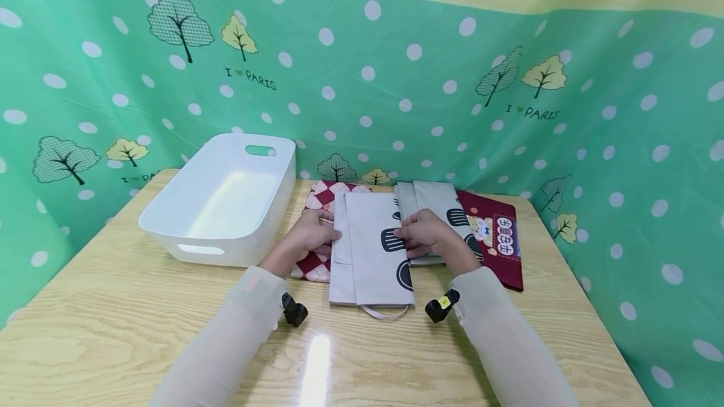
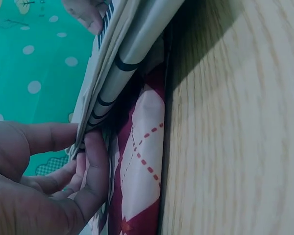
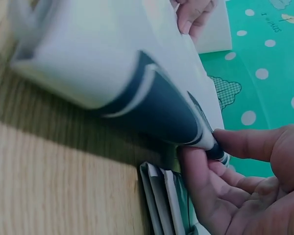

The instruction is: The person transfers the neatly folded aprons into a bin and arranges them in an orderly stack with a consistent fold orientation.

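Note:
A folded pale-grey apron (image 1: 370, 250) with black kitchen-utensil prints is held level at the middle of the table, a thin strap looping out at its near edge. My left hand (image 1: 310, 231) pinches its left edge between thumb and fingers, and the layers show in the left wrist view. On the opposite edge, my right hand (image 1: 427, 234) pinches the fabric beside a spatula print. Partly beneath the apron on the left lies a red-and-white checked folded cloth (image 2: 144, 147). To the right, another folded grey cloth (image 1: 435, 200) with similar prints lies partly behind my right hand.
A white plastic bin (image 1: 226, 247) with handle slots stands at the left of the wooden table (image 1: 141, 319). At the right, a maroon folded cloth (image 1: 503, 262) with a cartoon print lies partly under the grey one. A green dotted curtain (image 1: 367, 105) hangs behind.

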`<state>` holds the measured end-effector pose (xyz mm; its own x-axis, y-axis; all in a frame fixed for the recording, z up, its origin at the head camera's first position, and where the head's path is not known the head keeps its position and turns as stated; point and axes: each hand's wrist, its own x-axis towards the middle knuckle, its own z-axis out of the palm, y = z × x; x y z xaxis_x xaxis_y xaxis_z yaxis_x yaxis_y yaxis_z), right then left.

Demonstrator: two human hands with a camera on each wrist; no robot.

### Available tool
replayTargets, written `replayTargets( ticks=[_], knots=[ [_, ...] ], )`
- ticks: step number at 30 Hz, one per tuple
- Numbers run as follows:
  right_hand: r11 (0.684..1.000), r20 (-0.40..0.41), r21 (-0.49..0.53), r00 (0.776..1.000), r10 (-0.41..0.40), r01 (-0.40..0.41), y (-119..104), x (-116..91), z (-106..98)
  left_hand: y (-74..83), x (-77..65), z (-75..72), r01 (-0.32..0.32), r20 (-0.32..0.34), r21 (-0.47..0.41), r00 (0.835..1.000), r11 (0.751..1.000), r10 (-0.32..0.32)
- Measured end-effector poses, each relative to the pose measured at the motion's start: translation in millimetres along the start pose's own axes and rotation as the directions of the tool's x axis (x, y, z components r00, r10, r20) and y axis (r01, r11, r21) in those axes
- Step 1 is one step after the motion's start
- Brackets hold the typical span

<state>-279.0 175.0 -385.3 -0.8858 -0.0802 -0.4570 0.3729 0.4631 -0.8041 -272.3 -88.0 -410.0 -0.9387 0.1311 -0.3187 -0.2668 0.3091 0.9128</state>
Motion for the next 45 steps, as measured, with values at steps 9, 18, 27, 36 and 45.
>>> replayTargets(
  ticks=[9, 18, 27, 36, 45],
  knots=[
    [0.995, -0.003, 0.043, 0.996, -0.093, 0.093, 5.7, 0.5, -5.5, 6.4, -1.7, 1.3, -0.018, -0.013, -0.081, 1.0, 0.997, 0.017],
    [0.989, -0.019, 0.089, 0.993, -0.113, 0.114, 1.0, -2.6, -10.4, 16.9, -2.9, -2.0, -0.032, -0.019, -0.088, 0.999, 0.996, 0.03],
    [0.987, -0.054, 0.056, 0.988, -0.147, 0.15, -7.2, -7.2, -16.0, 29.8, -2.6, -8.0, -0.059, -0.008, -0.073, 0.998, 0.996, 0.059],
    [0.976, -0.047, 0.076, 0.978, -0.201, 0.204, -24.5, -12.4, -21.2, 43.2, -6.6, -19.6, -0.142, 0.022, -0.074, 0.989, 0.987, 0.144],
    [0.97, -0.051, 0.07, 0.972, -0.228, 0.231, -43.2, -16.2, -23.5, 60.0, -11.0, -29.9, -0.135, 0.012, -0.023, 0.991, 0.991, 0.135]
  ],
)
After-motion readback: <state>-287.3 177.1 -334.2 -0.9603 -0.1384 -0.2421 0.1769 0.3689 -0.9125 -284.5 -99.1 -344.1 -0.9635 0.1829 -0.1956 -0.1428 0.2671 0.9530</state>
